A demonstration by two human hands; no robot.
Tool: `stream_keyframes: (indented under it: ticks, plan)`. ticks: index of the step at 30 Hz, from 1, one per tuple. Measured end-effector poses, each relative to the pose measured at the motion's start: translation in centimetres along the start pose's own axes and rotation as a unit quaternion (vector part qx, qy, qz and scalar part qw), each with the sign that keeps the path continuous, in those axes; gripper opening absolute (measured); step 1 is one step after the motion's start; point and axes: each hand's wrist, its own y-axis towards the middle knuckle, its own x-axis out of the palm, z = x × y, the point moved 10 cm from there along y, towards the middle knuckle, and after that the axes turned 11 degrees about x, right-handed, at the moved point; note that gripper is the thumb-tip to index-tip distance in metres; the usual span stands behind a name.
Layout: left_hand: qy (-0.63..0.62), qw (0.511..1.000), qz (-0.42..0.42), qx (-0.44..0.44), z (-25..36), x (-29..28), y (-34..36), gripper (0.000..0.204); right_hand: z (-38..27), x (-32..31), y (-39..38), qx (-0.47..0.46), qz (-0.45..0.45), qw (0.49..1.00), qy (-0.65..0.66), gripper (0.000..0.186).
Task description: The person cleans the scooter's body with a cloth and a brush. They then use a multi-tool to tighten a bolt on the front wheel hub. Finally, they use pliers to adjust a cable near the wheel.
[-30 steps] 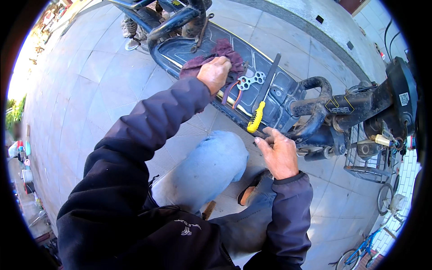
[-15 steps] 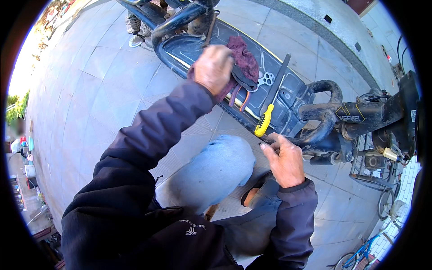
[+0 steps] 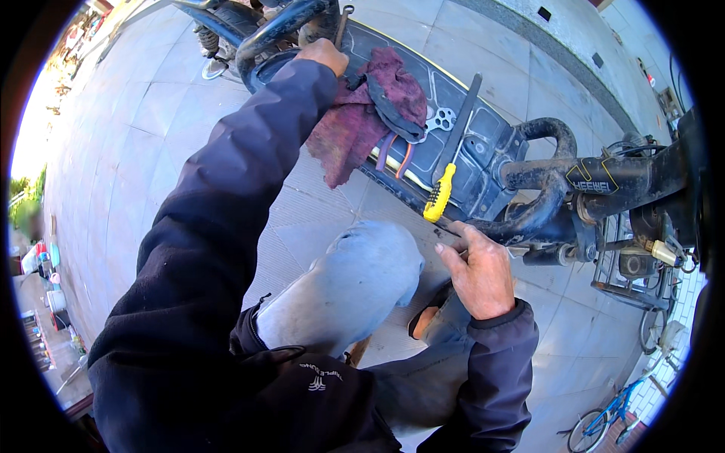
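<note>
My left hand (image 3: pixel 323 57) is at the lower end of a slim metal wrench (image 3: pixel 343 26) at the far end of a black footboard (image 3: pixel 423 79); its fingers are mostly hidden. Just to its right, a maroon rag (image 3: pixel 343 140) with a dark piece on top hangs over the near edge. Beside the rag lie purple and orange tool handles (image 3: pixel 405 160), a flat silver spanner with several holes (image 3: pixel 440 119), a long dark flat bar (image 3: pixel 462 113) and a yellow-handled screwdriver (image 3: pixel 439 195). My right hand (image 3: pixel 485 275), thumb and forefinger apart, is at the black frame tube near the screwdriver handle.
Bent black tubes (image 3: pixel 555 136) rise at the footboard's right end, joined to a thick steering column (image 3: pixel 634 181). My bent knee (image 3: pixel 370 264) is close below the footboard. A blue bicycle (image 3: pixel 612 415) stands at lower right, and a raised kerb (image 3: pixel 559 83) runs behind.
My left hand has left the rag and moved up and left to the wrench. The rag now hangs spread over the near edge. My right hand has barely moved.
</note>
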Motion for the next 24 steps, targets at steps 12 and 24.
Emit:
stream_keyframes:
  ticks: [12, 24]
  plan:
    - [0.036, 0.994, -0.097, 0.031, -1.2, 1.6, 3.2, 0.046, 0.4, -0.4, -0.9, -0.002, -0.016, 1.0, -0.005, 0.037]
    - [0.134, 0.983, -0.06, 0.108, 3.9, -0.2, -0.6, 0.039, 0.1, -1.0, -1.6, -0.021, -0.009, 1.0, 0.007, 0.038]
